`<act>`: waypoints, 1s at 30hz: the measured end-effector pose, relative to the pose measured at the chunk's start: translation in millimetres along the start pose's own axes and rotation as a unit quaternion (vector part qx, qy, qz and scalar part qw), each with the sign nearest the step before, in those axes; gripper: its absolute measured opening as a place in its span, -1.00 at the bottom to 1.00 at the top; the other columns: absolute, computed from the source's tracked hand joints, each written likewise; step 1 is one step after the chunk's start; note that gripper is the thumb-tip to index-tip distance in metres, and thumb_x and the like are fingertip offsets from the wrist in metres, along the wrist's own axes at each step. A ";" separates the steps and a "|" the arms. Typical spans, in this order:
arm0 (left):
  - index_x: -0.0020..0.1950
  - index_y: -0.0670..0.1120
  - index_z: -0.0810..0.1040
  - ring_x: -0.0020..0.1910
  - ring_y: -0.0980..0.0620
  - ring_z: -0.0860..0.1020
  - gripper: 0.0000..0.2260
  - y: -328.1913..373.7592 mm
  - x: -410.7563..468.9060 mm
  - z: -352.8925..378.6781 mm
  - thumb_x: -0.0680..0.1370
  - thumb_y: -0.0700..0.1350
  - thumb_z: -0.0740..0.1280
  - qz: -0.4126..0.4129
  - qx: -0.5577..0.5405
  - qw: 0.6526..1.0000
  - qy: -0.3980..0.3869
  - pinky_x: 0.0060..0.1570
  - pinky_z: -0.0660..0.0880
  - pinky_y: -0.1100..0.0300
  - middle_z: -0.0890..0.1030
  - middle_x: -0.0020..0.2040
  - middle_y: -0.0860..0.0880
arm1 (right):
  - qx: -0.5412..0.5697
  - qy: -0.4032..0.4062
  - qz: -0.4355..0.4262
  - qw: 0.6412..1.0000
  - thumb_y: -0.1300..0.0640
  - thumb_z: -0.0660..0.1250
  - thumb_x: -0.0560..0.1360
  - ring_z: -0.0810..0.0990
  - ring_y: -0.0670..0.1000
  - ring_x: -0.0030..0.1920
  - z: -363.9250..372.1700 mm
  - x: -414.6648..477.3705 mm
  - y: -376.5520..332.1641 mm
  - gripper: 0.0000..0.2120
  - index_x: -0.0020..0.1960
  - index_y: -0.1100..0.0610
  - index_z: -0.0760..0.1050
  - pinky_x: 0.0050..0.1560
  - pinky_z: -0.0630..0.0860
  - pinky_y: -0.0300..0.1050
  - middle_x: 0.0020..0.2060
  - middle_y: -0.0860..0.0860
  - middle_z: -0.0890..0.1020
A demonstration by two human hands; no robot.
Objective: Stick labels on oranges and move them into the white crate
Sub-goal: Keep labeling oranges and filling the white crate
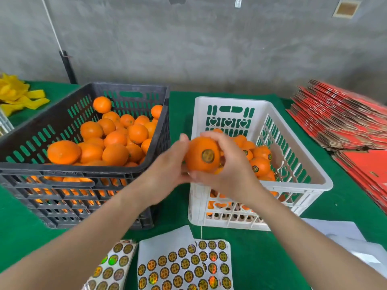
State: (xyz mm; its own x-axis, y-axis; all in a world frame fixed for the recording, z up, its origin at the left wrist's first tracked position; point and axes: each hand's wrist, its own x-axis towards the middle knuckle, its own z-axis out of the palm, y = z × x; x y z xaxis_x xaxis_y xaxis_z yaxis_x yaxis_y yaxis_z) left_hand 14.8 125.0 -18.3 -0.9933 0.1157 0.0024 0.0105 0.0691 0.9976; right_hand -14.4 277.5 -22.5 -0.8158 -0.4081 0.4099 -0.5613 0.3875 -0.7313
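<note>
An orange point(198, 156) with a round gold label point(207, 156) on its front is held between both hands, just over the near left rim of the white crate point(303, 162). My right hand point(229, 170) curls round its top and right side. My left hand point(167, 164) cups its left and underside. Labelled oranges point(259, 166) lie inside the white crate. The black crate point(69, 172) on the left is full of unlabelled oranges point(113, 141). Sheets of gold round labels point(184, 266) lie on the green table in front of me.
Stacks of flat red cardboard boxes point(343, 118) fill the right side. Yellow material point(16, 95) lies at the far left. White backing paper point(356, 241) lies at the near right. A grey concrete wall stands behind the table.
</note>
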 end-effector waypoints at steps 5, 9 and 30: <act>0.03 -0.24 0.54 -0.18 -0.01 0.50 -0.84 2.3 50.0 -69.4 0.62 -0.29 0.16 0.114 0.161 0.952 0.234 -0.12 0.43 0.11 0.57 -0.08 -0.15 | -0.115 0.009 0.114 0.987 0.16 0.51 0.29 0.35 -0.04 0.09 -19.0 100.6 66.0 -0.38 0.27 0.01 0.34 -0.05 0.32 -0.33 0.12 0.01 0.36; 0.11 -0.24 0.54 -0.30 0.04 0.49 -0.78 -19.9 70.2 -115.3 0.62 -0.35 0.13 0.025 0.178 0.943 0.281 -0.31 0.39 0.24 0.58 -0.15 -0.07 | -0.258 -0.114 0.205 0.937 0.22 0.40 0.37 0.45 0.16 0.14 0.2 152.1 134.3 -0.44 0.33 0.18 0.32 -0.08 0.41 -0.12 0.22 0.19 0.40; 0.35 -0.01 0.31 -0.12 -0.09 0.54 -0.28 -48.9 86.0 -187.4 0.29 0.06 0.57 -0.249 0.624 0.741 0.006 -0.35 0.42 0.15 0.51 -0.07 -0.04 | -0.154 0.106 -0.085 0.979 0.27 0.31 0.48 0.52 0.12 0.09 37.1 142.4 66.0 -0.78 0.12 0.29 0.52 0.14 0.43 -0.09 0.06 0.19 0.56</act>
State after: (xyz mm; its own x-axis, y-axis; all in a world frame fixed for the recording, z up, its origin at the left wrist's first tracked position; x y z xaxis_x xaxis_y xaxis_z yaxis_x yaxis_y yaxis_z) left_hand -92.8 -54.1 -53.9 -0.9107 -0.2409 -0.3355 -0.2670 0.9631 0.0333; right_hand -162.5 214.3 -32.7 -0.6995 -0.3198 0.6391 -0.6801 0.5727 -0.4577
